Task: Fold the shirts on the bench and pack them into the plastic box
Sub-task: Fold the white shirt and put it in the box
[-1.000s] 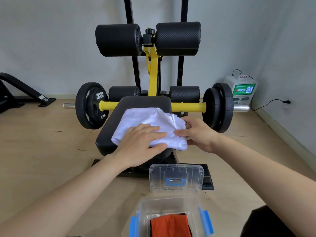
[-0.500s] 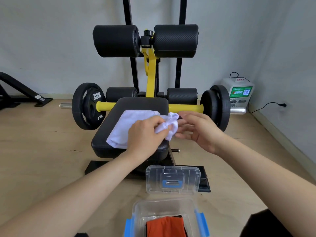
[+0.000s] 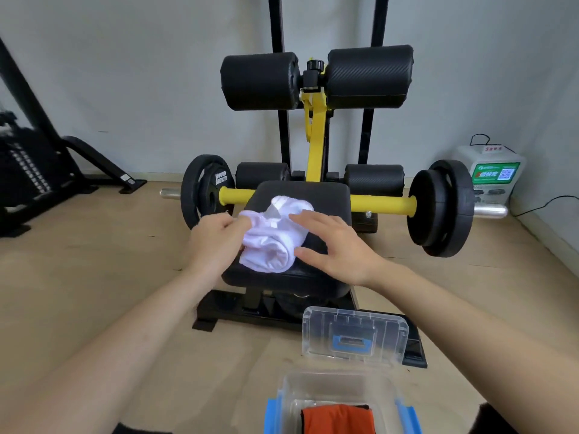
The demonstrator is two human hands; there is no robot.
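Head view: the white shirt (image 3: 271, 242) lies in a compact fold on the bench (image 3: 316, 195). The left hand (image 3: 217, 238) pinches its left edge, and the right hand (image 3: 333, 244) lies spread flat against its right side. Folding looks nearly finished. The next move is probably to lift the bundle, without letting it unfold, into the plastic box (image 3: 283, 393) beside the orange shirt (image 3: 336, 418).

Ahead of me a yellow bar (image 3: 382, 203) carries one black weight plate (image 3: 203, 189) on its left end and two stacked plates (image 3: 445, 208) on its right. Two black foam rollers (image 3: 260, 81) sit up top. A white charger box (image 3: 492, 170) with a green screen stands by the right wall, with a black cable (image 3: 545, 203) beside it. A black gym frame (image 3: 28, 170) is far left on the wooden floor (image 3: 94, 261).
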